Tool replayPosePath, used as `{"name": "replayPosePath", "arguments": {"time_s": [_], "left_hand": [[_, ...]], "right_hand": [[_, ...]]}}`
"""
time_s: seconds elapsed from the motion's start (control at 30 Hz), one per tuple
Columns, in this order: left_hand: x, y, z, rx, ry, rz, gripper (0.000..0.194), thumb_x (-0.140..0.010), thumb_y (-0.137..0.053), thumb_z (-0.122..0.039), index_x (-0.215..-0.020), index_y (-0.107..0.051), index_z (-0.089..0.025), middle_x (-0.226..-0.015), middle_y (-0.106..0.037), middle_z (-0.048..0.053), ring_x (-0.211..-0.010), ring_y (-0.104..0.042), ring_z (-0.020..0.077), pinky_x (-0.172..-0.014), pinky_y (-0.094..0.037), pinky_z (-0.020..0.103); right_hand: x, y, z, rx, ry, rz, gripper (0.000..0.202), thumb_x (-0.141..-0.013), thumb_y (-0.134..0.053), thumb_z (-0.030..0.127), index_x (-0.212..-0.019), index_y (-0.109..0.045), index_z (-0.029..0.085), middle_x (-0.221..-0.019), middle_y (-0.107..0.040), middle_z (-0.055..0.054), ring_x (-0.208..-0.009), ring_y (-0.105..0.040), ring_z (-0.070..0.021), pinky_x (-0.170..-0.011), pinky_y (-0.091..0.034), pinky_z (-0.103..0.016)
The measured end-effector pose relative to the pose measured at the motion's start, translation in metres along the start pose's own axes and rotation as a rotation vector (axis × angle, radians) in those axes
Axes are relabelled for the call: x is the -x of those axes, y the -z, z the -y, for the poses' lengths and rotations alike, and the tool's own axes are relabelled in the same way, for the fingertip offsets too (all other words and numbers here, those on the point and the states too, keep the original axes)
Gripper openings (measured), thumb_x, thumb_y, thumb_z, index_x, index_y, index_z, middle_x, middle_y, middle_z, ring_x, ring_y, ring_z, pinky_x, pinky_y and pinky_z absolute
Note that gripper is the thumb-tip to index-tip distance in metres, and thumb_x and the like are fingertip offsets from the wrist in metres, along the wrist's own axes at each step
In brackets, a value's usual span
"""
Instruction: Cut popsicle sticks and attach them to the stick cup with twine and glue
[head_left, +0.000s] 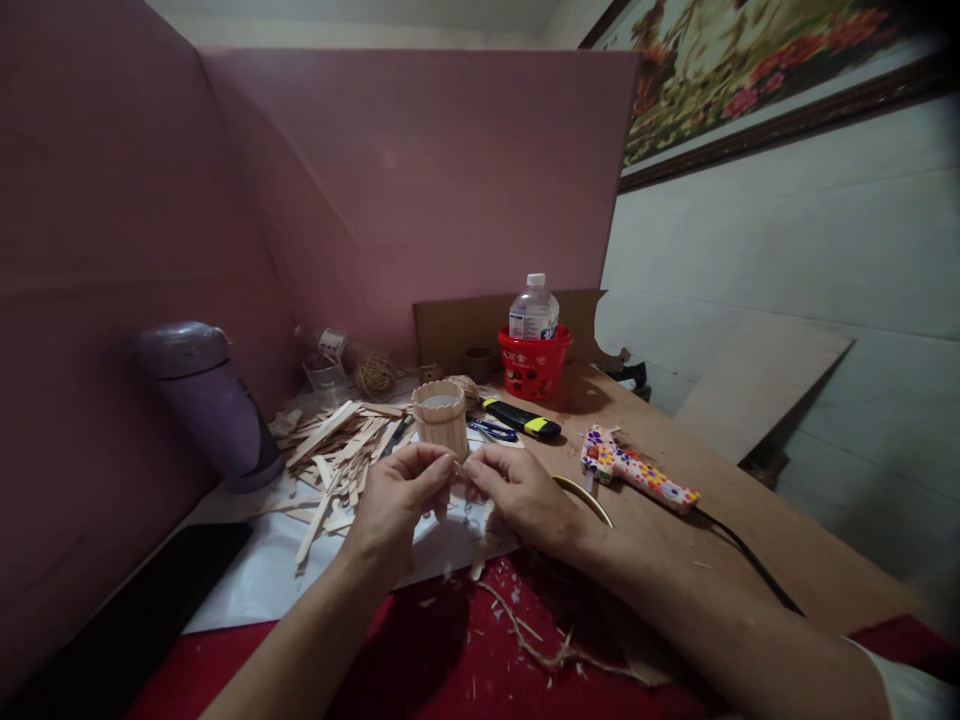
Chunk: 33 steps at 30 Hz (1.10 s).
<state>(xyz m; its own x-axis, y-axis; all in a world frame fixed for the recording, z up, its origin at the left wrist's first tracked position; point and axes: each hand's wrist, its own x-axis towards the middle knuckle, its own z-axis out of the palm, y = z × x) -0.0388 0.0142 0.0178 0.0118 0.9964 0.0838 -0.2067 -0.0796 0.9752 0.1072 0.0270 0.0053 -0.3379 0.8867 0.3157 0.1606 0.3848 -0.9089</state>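
Note:
My left hand and my right hand meet at the fingertips in the middle of the view. Each has thumb and forefinger pinched together; what lies between them is too small to make out. Just behind the fingers stands a round cup of upright wooden sticks. A twine strand trails over the red cloth below my right hand. To the left of the cup lies a loose pile of flat wooden sticks. A roll of tape lies partly behind my right wrist.
A purple bottle and a black phone-like slab are at left. Behind are a twine ball and a red bucket holding a plastic bottle. A utility knife, blue scissors and a flowered glue gun lie rightward.

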Motion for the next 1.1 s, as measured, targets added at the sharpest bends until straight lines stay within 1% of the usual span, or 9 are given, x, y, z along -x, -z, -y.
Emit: {"name": "replayPosePath", "arguments": {"time_s": [0.07,0.17,0.27,0.37,0.53,0.7,0.83,1.0,1.1], "left_hand": [[-0.0007,0.0004,0.0010,-0.004,-0.022,-0.024,0.026,-0.055,-0.080,-0.032,-0.064,-0.066,-0.012,-0.047,-0.056,-0.002,-0.040,-0.042,0.0059,-0.038,-0.032,0.017],[-0.0006,0.0009,0.0009,-0.003,-0.022,-0.022,0.028,-0.055,-0.080,-0.033,-0.068,-0.068,-0.012,-0.049,-0.057,-0.002,-0.041,-0.041,0.0055,-0.038,-0.031,0.017],[0.0005,0.0008,-0.0009,0.022,0.009,0.007,0.030,-0.057,-0.079,-0.035,-0.073,-0.069,-0.012,-0.056,-0.060,0.000,-0.045,-0.044,0.0066,-0.041,-0.033,0.018],[0.0014,0.0002,-0.0025,0.044,0.025,0.024,0.031,-0.061,-0.076,-0.038,-0.077,-0.069,-0.012,-0.062,-0.061,0.002,-0.050,-0.047,0.0085,-0.043,-0.035,0.019],[0.0012,0.0000,-0.0022,0.008,0.029,0.066,0.027,-0.064,-0.073,-0.036,-0.066,-0.065,-0.011,-0.063,-0.061,0.004,-0.049,-0.047,0.0082,-0.044,-0.035,0.020],[0.0002,0.0005,-0.0005,-0.071,0.024,0.026,0.023,-0.064,-0.073,-0.032,-0.064,-0.064,-0.010,-0.059,-0.061,0.003,-0.046,-0.045,0.0078,-0.042,-0.034,0.020],[-0.0006,0.0008,0.0003,-0.053,0.018,-0.014,0.023,-0.063,-0.072,-0.031,-0.062,-0.064,-0.010,-0.056,-0.059,0.002,-0.044,-0.044,0.0074,-0.040,-0.034,0.019],[0.0003,0.0019,0.0016,-0.052,0.028,-0.005,0.024,-0.063,-0.072,-0.032,-0.061,-0.063,-0.010,-0.055,-0.058,0.001,-0.044,-0.044,0.0069,-0.039,-0.034,0.019],[0.0003,0.0019,0.0016,-0.025,0.017,0.004,0.026,-0.065,-0.072,-0.035,-0.064,-0.063,-0.010,-0.056,-0.058,0.001,-0.044,-0.043,0.0065,-0.039,-0.034,0.018]], "right_hand": [[-0.0011,-0.0002,-0.0008,-0.195,-0.119,0.075,0.029,-0.088,-0.048,0.034,-0.065,-0.054,0.017,-0.061,-0.053,0.001,-0.052,-0.046,-0.0095,-0.049,-0.037,-0.020],[-0.0013,0.0013,-0.0018,-0.434,-0.268,0.197,0.031,-0.084,-0.054,0.043,-0.068,-0.054,0.017,-0.062,-0.051,0.003,-0.043,-0.037,-0.0053,-0.039,-0.029,-0.017],[-0.0012,0.0034,-0.0015,-0.528,-0.296,0.202,0.031,-0.076,-0.063,0.045,-0.071,-0.054,0.016,-0.062,-0.051,0.004,-0.041,-0.037,-0.0038,-0.038,-0.029,-0.016],[-0.0020,0.0036,-0.0009,-0.457,-0.234,0.129,0.032,-0.072,-0.066,0.046,-0.069,-0.055,0.016,-0.061,-0.052,0.004,-0.040,-0.039,-0.0040,-0.036,-0.029,-0.017],[-0.0029,0.0011,-0.0022,-0.328,-0.168,0.063,0.031,-0.075,-0.063,0.045,-0.066,-0.054,0.017,-0.056,-0.049,0.005,-0.038,-0.038,-0.0046,-0.035,-0.029,-0.019],[-0.0036,0.0012,-0.0035,-0.322,-0.193,0.070,0.029,-0.075,-0.061,0.042,-0.066,-0.053,0.016,-0.058,-0.050,0.004,-0.039,-0.040,-0.0049,-0.036,-0.030,-0.018],[-0.0035,0.0010,-0.0028,-0.375,-0.226,0.080,0.029,-0.080,-0.052,0.043,-0.074,-0.057,0.015,-0.064,-0.054,0.002,-0.042,-0.041,-0.0053,-0.037,-0.031,-0.018],[-0.0019,0.0000,0.0005,-0.291,-0.193,0.035,0.023,-0.075,-0.062,0.035,-0.064,-0.054,0.016,-0.059,-0.052,0.003,-0.042,-0.039,-0.0053,-0.038,-0.029,-0.019],[-0.0015,-0.0004,0.0028,-0.289,-0.194,0.011,0.020,-0.075,-0.061,0.031,-0.064,-0.053,0.017,-0.057,-0.051,0.004,-0.041,-0.040,-0.0055,-0.038,-0.030,-0.019]]}}
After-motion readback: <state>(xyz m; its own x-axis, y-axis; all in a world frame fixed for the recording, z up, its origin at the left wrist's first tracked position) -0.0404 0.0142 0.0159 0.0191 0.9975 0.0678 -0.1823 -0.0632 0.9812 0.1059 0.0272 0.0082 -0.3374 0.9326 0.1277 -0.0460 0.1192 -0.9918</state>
